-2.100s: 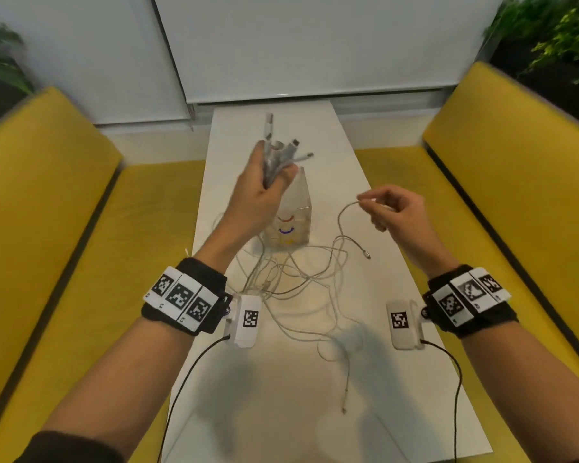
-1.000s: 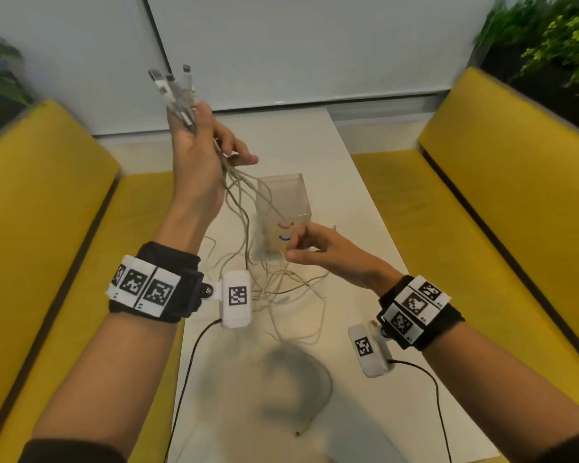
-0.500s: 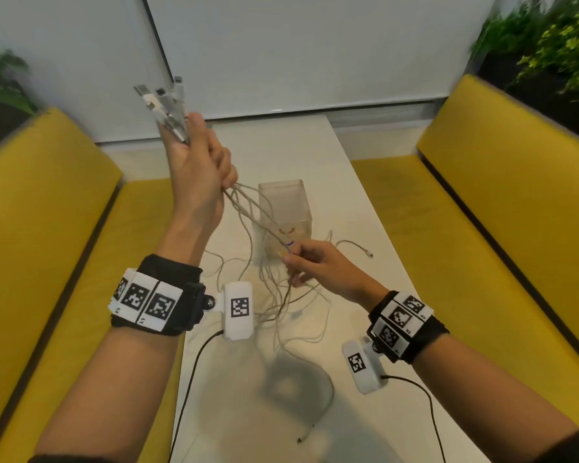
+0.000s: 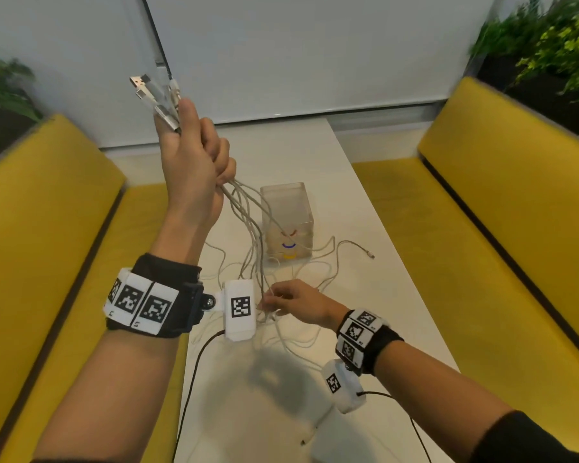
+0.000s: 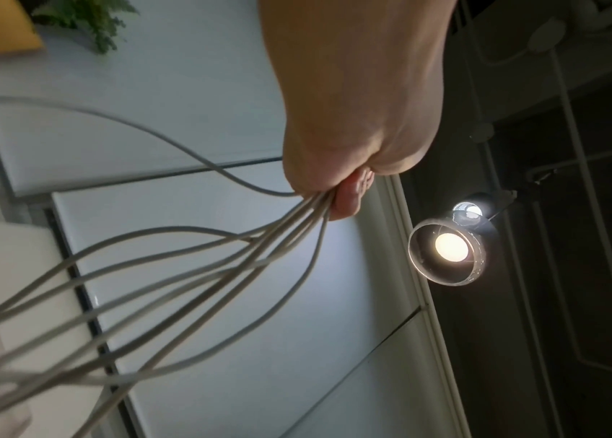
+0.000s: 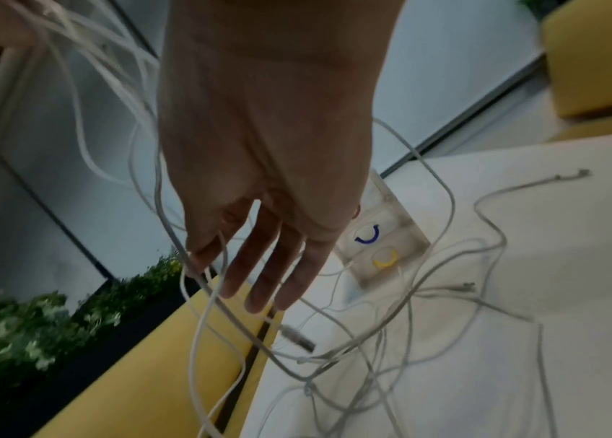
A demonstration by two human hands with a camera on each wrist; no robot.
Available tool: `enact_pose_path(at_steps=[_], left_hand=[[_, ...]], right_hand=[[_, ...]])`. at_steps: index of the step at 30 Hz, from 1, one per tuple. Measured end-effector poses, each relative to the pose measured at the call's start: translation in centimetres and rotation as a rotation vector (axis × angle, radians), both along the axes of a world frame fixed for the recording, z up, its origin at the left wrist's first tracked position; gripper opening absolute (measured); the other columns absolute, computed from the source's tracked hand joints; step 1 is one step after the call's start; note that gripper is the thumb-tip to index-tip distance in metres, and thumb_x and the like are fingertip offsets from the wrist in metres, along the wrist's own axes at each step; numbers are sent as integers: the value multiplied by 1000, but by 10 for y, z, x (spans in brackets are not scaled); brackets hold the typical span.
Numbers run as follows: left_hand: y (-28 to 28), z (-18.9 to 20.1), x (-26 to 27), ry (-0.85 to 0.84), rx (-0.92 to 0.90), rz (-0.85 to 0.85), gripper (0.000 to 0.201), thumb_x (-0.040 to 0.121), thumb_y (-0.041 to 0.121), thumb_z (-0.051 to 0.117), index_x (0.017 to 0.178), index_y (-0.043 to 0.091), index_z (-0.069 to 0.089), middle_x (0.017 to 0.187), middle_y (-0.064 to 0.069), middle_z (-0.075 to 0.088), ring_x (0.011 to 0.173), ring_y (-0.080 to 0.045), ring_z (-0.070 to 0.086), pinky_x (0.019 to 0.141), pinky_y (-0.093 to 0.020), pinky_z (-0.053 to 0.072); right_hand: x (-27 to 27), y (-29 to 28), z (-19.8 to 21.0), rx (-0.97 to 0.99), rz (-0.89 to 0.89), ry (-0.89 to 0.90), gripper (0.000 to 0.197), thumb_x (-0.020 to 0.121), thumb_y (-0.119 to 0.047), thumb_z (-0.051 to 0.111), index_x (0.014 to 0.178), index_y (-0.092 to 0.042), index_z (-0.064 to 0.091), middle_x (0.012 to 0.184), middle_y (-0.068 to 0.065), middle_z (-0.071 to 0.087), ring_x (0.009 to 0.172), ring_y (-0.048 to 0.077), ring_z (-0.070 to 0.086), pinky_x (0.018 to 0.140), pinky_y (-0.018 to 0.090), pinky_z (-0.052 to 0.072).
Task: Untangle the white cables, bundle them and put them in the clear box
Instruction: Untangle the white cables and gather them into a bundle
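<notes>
The untangling step is in hand: the plug ends of the white cables (image 4: 248, 208) are held raised in the curled fingers of the left hand (image 4: 191, 162), while a strand low in the tangle is pinched by the right hand (image 4: 298, 302). Next, the loops sprawled on the white table (image 4: 365, 295) around the clear box (image 4: 286, 222) need to be drawn free. Yellow benches (image 4: 515, 212) flank the table.

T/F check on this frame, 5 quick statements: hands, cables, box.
1. The left hand grips a bunch of white cables with plugs sticking up. True.
2. The clear box is lying tipped over. False: it stands upright on the white table.
3. The right hand is inside the box. False: it is low among the loose cable strands, nearer the person.
4. Cables are already bundled in the box. False: they trail outside it.
5. Yellow benches flank the table. True.
</notes>
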State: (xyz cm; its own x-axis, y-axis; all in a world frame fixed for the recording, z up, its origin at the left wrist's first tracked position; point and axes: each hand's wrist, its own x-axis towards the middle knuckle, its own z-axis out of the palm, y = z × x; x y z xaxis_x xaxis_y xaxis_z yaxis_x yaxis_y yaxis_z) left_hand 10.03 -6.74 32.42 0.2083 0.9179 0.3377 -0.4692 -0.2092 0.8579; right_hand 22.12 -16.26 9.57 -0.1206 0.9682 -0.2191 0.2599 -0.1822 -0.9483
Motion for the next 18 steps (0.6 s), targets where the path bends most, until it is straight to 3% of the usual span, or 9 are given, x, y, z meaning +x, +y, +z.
enact_pose_path(at_steps=[3,5,7,11,13,15,18], left_hand=[[4,3,-13,31,27,93,24,107,33,34,121,14,41,61,1,27,47,-12,20,42,-24,20],[6,7,-22,24,60,148,14,108,31,33,115,27,44,61,2,27,47,-10,20,42,-24,20],[11,13,-32,-18,91,194,13,108,30,33,117,31,42,61,2,26,48,-11,19,43,-23,21],[27,25,-50,-92,123,311,25,107,31,34,130,21,40,61,1,26,49,-14,16,44,-25,20],[27,27,-52,-84,150,330,24,107,31,35,125,17,42,62,2,28,49,-14,17,44,-25,20],[18,24,-44,11,175,299,15,107,33,35,112,22,44,61,5,31,49,-11,22,44,-23,22],[2,5,-19,259,203,174,25,104,39,42,118,18,45,68,9,39,53,-6,35,47,-22,30]], right_hand=[[8,-10,4,-33,-23,153,25,103,-23,49,91,-8,66,90,8,70,87,19,64,84,35,53],[23,-17,5,-29,-114,194,27,102,-25,50,86,-6,62,80,11,65,79,22,63,79,34,51],[46,-23,3,-42,-272,199,27,100,-25,54,85,-3,58,74,11,58,73,23,62,78,34,54],[100,-45,-11,-160,-589,180,24,99,-23,56,87,-2,58,65,8,48,58,20,59,71,32,57],[119,-55,-14,-180,-777,74,31,95,-32,61,78,-7,57,62,5,43,51,18,50,61,33,54],[128,-55,-6,-144,-888,-51,38,90,-42,64,75,-11,50,61,2,39,54,17,40,52,31,42],[120,-43,29,56,-835,-88,26,88,-30,65,79,-17,44,70,-4,41,62,13,37,58,30,35]])
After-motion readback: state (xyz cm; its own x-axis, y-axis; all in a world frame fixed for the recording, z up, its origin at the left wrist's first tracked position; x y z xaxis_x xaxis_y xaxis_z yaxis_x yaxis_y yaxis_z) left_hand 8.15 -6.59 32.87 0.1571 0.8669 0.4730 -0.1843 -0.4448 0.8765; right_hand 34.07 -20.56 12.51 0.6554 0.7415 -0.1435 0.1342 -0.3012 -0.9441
